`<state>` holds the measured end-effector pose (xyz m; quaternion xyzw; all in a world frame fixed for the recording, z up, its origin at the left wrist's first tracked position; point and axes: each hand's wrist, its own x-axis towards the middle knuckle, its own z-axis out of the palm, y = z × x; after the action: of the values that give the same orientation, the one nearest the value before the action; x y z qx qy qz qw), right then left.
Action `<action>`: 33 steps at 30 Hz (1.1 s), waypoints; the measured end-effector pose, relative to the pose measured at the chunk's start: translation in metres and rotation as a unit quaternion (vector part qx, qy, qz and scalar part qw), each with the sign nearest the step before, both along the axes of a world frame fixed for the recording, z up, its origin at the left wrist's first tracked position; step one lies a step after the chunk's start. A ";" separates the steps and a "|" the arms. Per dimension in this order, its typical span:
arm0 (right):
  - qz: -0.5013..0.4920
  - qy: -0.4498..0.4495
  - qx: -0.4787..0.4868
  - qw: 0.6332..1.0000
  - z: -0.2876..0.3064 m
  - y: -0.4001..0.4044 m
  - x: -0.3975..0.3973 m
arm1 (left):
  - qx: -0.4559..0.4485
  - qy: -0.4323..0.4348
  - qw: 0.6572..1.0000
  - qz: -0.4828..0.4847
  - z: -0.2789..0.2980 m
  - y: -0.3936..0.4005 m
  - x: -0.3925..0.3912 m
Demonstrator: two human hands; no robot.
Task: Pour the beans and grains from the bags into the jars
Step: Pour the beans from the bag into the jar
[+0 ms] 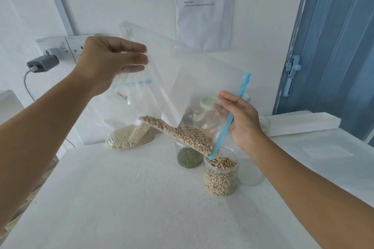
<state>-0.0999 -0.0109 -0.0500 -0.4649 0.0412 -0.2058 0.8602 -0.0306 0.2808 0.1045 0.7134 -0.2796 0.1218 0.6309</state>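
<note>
Black-eyed peas running from a tilted zip bag into a clear jar on a white table.

The left hand, at ten o'clock from the middle of the view, pinches the raised bottom corner of the clear zip bag between thumb and nearly straight fingers. The right hand, at three o'clock, has its fingers curled round the bag's blue zip strip at the mouth, thumb behind the plastic. The black-eyed peas lie along the bag's low edge and spill at its lowest corner into the pea jar, more than half full, at five o'clock. Just behind it, at its eleven o'clock, stands a jar of mung beans; at its three o'clock, an empty jar. A bag of pale grain lies on the table at seven o'clock from the left hand.
</note>
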 end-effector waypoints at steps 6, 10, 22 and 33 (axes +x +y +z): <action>0.001 -0.001 0.005 1.000 0.000 0.001 0.003 | 0.001 -0.002 1.000 0.000 0.001 0.000 0.000; 0.002 0.000 0.007 1.000 -0.002 0.001 0.003 | 0.000 -0.002 1.000 0.003 0.001 0.001 0.001; 0.002 -0.004 0.008 1.000 -0.002 -0.001 0.003 | -0.001 0.000 1.000 0.003 0.002 -0.002 0.000; -0.001 -0.003 0.018 1.000 -0.005 -0.003 0.000 | 0.008 -0.006 1.000 -0.006 0.001 -0.005 -0.002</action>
<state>-0.0996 -0.0137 -0.0554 -0.4485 0.0428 -0.2073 0.8684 -0.0327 0.2755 0.1056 0.7161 -0.2886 0.1202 0.6241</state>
